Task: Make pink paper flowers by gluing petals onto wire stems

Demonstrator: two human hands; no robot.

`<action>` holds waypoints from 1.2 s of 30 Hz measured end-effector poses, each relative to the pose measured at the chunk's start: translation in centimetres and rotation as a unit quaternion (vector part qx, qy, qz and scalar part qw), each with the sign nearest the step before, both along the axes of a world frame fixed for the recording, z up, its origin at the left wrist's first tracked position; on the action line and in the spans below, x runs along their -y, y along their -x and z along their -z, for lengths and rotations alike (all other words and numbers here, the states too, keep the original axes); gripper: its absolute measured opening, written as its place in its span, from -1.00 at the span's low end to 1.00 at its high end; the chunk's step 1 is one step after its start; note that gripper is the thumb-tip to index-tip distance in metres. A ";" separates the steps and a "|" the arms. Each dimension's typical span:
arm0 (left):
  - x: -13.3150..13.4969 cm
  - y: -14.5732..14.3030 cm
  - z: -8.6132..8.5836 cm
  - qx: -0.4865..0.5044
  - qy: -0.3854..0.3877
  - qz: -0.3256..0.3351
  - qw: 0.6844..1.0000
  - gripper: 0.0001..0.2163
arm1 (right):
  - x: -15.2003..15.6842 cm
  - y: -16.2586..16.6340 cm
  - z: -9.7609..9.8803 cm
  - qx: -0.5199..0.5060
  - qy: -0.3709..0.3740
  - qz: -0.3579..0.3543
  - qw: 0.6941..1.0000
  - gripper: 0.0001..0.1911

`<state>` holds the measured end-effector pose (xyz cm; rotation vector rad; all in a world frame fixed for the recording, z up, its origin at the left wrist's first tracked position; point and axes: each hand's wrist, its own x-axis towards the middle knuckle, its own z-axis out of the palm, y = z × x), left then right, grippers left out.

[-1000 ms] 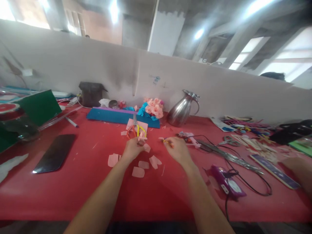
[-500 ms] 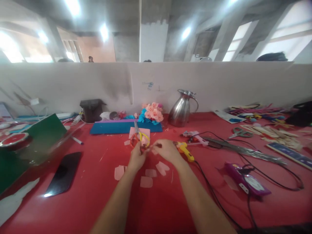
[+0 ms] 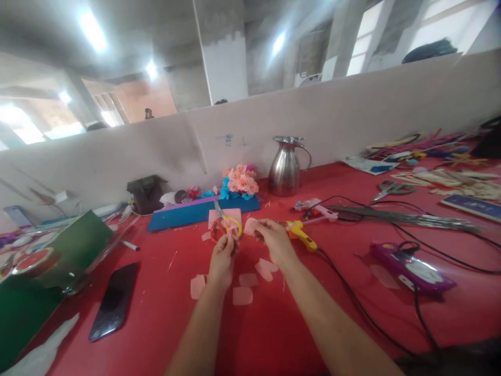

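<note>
In my right hand (image 3: 272,240) a pink paper petal (image 3: 250,226) is pinched between thumb and fingertips, lifted over the table. My left hand (image 3: 222,261) is closed in a pinch beside it; whatever it may hold is too small to make out. Just beyond the left fingertips lie scissors (image 3: 237,219) with orange and yellow handles, partly over a pink paper sheet (image 3: 213,216). Around my forearms several cut pink petals (image 3: 242,296) lie on the red tabletop (image 3: 156,313). A yellow glue gun (image 3: 303,236) rests right of my right hand.
A blue board (image 3: 183,215) and a bunch of pink flowers (image 3: 241,180) sit at the back, near a steel jug (image 3: 285,169). A phone (image 3: 115,300) and green board (image 3: 82,250) lie left. A purple power strip (image 3: 410,269) with cables and green-handled scissors (image 3: 395,188) lie right.
My hands have moved apart; the petal in my right hand is now raised and plainly visible. My left hand has turned more upright. The camera view has tilted.
</note>
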<state>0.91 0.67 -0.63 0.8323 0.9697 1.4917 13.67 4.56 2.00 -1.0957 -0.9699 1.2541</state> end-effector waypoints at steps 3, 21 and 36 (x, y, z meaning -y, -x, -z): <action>-0.1 -0.1 0.3 0.006 0.011 -0.012 1.000 -0.70 | 0.2 0.3 -0.1 -0.015 -0.005 0.009 1.000 -0.78; 0.3 -0.5 0.7 -0.007 0.036 -0.016 0.999 -0.70 | 1.5 1.5 -0.3 0.026 -0.036 0.042 0.998 -0.80; -0.3 -0.2 2.0 -0.060 -0.004 -0.031 0.998 -0.76 | 1.9 2.4 0.0 -0.017 -0.035 0.046 0.998 -0.78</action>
